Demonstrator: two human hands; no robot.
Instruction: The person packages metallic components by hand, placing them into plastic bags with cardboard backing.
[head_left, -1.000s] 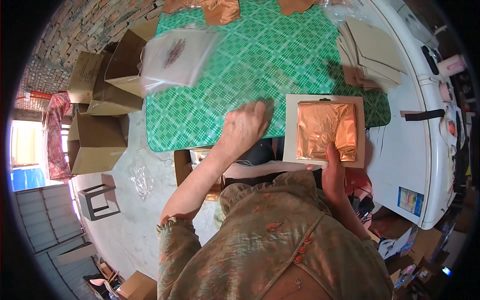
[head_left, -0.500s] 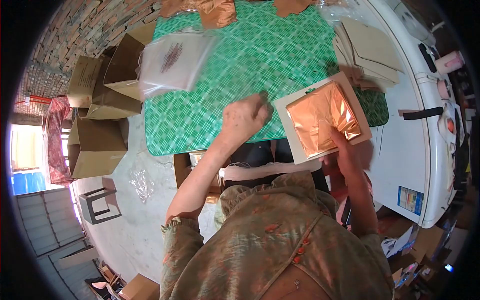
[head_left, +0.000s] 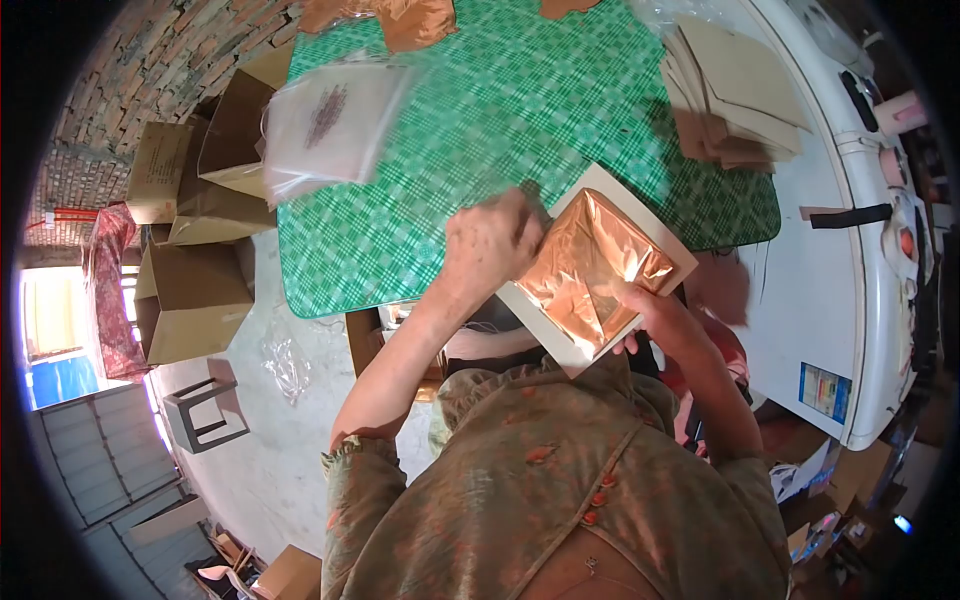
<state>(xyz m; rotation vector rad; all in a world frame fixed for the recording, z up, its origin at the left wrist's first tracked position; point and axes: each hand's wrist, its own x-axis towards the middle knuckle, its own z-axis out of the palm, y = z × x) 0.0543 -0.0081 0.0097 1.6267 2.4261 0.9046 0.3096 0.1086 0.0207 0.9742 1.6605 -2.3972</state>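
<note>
In the head view, a cream card (head_left: pixel 683 261) faced with copper-coloured foil (head_left: pixel 600 262) is held up over the near edge of the green checked worktop (head_left: pixel 520 110), right of that edge's middle. The card is turned cornerwise, with one corner towards the far edge and the opposite one towards the body; the card's border shows around much of the foil. The foil is creased and catches the light.

The card and foil are gripped together by the right hand (head_left: pixel 665 322): its thumb is laid on the foil and its fingers (head_left: pixel 629 344) are partly seen beneath, closed on the lower right side. The fingers of the left hand (head_left: pixel 487 243) are curled in beside the card's left side; whether anything is pinched there cannot be told, as the fingertips are blurred and partly hidden.

The step in hand is judged to be the handling and turning of the foil-faced card. A light grip and a level card seem called for, since thin foil could be creased further or slip.

Clear plastic bags (head_left: pixel 325 118) are piled by the worktop's left edge, more cream cards (head_left: pixel 742 85) are fanned at its far right corner, and copper-coloured sheets (head_left: pixel 418 22) lie along the far edge.
</note>
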